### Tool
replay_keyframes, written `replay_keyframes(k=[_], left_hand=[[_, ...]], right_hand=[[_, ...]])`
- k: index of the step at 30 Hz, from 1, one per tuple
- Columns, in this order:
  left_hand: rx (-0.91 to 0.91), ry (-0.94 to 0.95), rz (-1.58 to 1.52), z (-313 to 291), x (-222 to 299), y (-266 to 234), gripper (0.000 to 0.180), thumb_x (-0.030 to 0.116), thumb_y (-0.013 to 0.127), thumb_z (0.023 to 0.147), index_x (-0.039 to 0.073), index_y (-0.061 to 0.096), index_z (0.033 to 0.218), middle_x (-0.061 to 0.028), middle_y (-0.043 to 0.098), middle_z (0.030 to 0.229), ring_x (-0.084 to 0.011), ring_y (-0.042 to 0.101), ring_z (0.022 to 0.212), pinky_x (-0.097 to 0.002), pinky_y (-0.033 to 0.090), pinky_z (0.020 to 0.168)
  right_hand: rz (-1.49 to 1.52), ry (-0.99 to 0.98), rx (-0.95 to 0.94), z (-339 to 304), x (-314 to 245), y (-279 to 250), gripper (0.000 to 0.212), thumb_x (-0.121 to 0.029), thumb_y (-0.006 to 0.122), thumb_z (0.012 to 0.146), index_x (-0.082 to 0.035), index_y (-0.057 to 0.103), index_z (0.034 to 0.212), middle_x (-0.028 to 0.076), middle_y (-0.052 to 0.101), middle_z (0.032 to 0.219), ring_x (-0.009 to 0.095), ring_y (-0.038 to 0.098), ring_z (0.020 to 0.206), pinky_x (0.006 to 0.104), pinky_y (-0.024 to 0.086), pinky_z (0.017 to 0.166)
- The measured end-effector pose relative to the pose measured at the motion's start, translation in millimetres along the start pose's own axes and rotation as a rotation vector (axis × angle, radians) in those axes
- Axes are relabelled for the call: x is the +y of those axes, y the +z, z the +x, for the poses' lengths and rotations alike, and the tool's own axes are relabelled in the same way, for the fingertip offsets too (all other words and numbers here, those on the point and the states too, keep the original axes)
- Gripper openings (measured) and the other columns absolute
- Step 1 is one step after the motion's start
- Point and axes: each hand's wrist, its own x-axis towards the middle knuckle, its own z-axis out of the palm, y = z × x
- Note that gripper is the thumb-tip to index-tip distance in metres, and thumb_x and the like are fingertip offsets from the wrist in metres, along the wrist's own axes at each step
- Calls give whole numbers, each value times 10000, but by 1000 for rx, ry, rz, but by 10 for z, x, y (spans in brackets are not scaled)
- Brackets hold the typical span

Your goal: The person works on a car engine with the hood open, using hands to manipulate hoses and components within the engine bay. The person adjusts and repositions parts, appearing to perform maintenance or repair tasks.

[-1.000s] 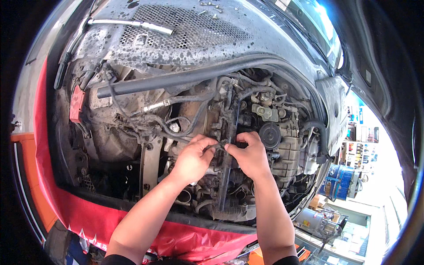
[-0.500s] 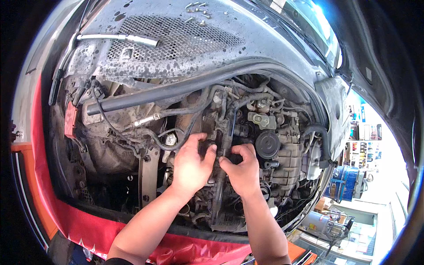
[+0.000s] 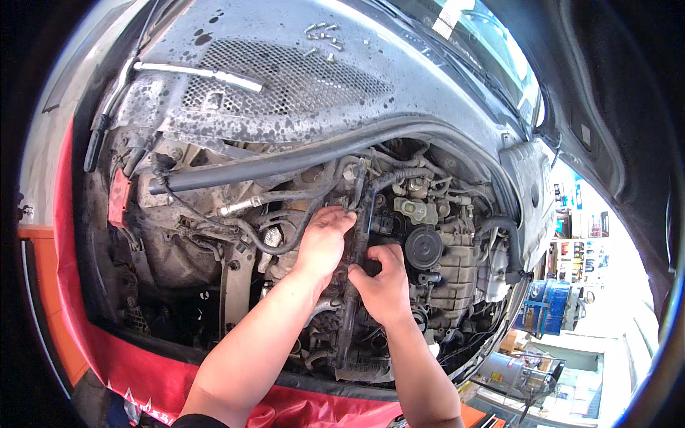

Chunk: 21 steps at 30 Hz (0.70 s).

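Observation:
In an open engine bay, a long dark wiring conduit [image 3: 347, 317] runs away from me between my two hands. My left hand [image 3: 322, 241] lies along its left side, toward the far end. That hand's fingers are bent together and point down among the parts; the tips are hidden. My right hand [image 3: 384, 282] is nearer to me on the other side, thumb against the conduit and index finger curled, in a pinch around it. Right of this hand are a round black cap [image 3: 424, 246] and the ribbed engine cover [image 3: 457, 274]. A black hose [image 3: 285, 246] loops left of my left hand.
A thick rubber seal [image 3: 242, 171] crosses the bay's far side. Beyond it, a ratchet handle [image 3: 203, 71] and several loose bolts [image 3: 328, 43] lie on the grey cowl panel [image 3: 278, 118]. A red fender cover [image 3: 157, 371] drapes the near edge. The raised hood [image 3: 606, 107] hangs at right.
My left hand has moved farther away along the conduit, and its thumb and fingers have come together. My right hand keeps its place on the conduit. The whole view has shifted slightly.

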Motion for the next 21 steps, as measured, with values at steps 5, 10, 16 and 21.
replay_keyframes(k=[5,10,16,21], left_hand=[[31,-45,-228,-106,44,29,446,11,833,990,-2,693,1414,-76,759,1318,-203,691,1249,-347,512,1150],[-1,13,-292,-99,-119,-24,381,43,792,1038,-38,697,1398,-60,743,1308,-185,693,1230,-320,514,1122],[5,120,391,-199,-7,8,562,316,945,1009,-58,700,1350,-87,788,1121,-139,728,1008,-328,601,903],[-117,-19,717,-239,448,88,629,330,960,968,-115,704,1334,-201,835,1131,-207,789,991,-373,639,888]], right_hand=[[-37,38,-8,-36,-56,17,416,-217,906,918,55,740,1186,213,649,1261,395,697,1110,462,586,1000],[-58,14,-22,-33,-96,69,419,-207,891,945,70,714,1205,237,633,1300,436,688,1156,486,581,1016],[-64,86,14,-65,-205,153,308,-112,824,957,39,709,1200,225,610,1282,454,679,1177,511,577,1006],[-131,83,42,-65,-336,187,420,-129,842,946,92,691,1271,280,593,1338,524,654,1243,584,574,1073]])
